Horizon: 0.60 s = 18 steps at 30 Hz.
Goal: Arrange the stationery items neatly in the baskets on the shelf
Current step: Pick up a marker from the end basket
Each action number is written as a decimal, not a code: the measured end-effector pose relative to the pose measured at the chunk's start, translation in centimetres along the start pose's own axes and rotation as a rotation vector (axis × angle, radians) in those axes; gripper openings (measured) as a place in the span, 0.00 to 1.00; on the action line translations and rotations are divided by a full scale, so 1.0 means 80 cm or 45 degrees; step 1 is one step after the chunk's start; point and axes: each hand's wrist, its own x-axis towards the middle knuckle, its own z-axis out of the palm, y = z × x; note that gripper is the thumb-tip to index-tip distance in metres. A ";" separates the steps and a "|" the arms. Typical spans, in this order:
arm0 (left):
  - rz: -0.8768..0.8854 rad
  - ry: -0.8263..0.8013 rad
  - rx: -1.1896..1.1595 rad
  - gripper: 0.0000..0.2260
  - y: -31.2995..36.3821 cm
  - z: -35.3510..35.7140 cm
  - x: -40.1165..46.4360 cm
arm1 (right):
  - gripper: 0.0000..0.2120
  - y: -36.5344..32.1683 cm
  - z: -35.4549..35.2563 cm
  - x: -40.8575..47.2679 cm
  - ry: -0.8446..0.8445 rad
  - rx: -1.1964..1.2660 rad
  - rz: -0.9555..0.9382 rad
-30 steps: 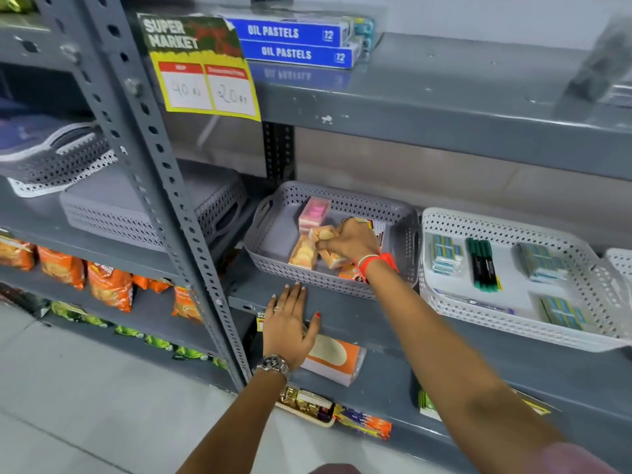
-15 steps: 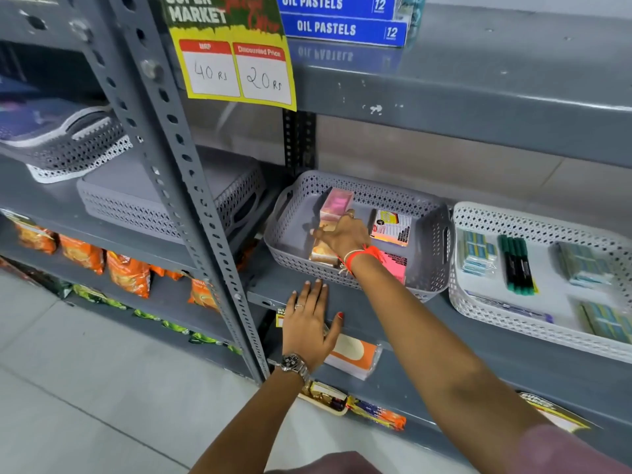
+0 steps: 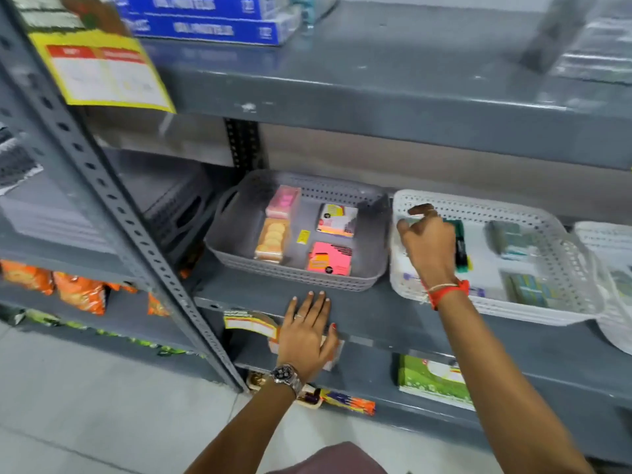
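Note:
A grey basket (image 3: 297, 278) on the middle shelf holds a pink pack (image 3: 284, 201), an orange pack (image 3: 272, 239) in front of it, and two sticky-note pads (image 3: 337, 220) (image 3: 330, 258) on its right side. To the right, a white basket (image 3: 513, 307) holds green markers (image 3: 460, 244) and teal packs (image 3: 509, 239). My right hand (image 3: 429, 244) hovers over the white basket's left end, fingers apart, with nothing clearly in it. My left hand (image 3: 304, 331) lies flat on the shelf's front edge below the grey basket.
Blue oil pastel boxes (image 3: 212, 29) lie on the top shelf beside a yellow price sign (image 3: 102, 73). A perforated post (image 3: 102, 186) stands at left, with snack packets (image 3: 78, 292) beyond. A green book (image 3: 431, 378) lies on the lower shelf. Another white basket (image 3: 612, 254) sits far right.
My right hand has let go of the packs in the grey basket and moved right, over the white basket. My left hand stays on the shelf edge.

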 end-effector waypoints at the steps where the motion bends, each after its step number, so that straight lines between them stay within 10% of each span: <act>1: 0.056 -0.019 -0.038 0.20 0.021 0.007 0.004 | 0.10 0.019 -0.026 0.005 0.075 0.018 0.036; 7: 0.355 -0.091 -0.084 0.19 0.127 0.041 0.027 | 0.11 0.134 -0.140 0.039 0.280 -0.142 0.257; 18: 0.219 -0.278 0.012 0.23 0.210 0.076 0.042 | 0.16 0.323 -0.270 0.078 0.259 -0.502 0.625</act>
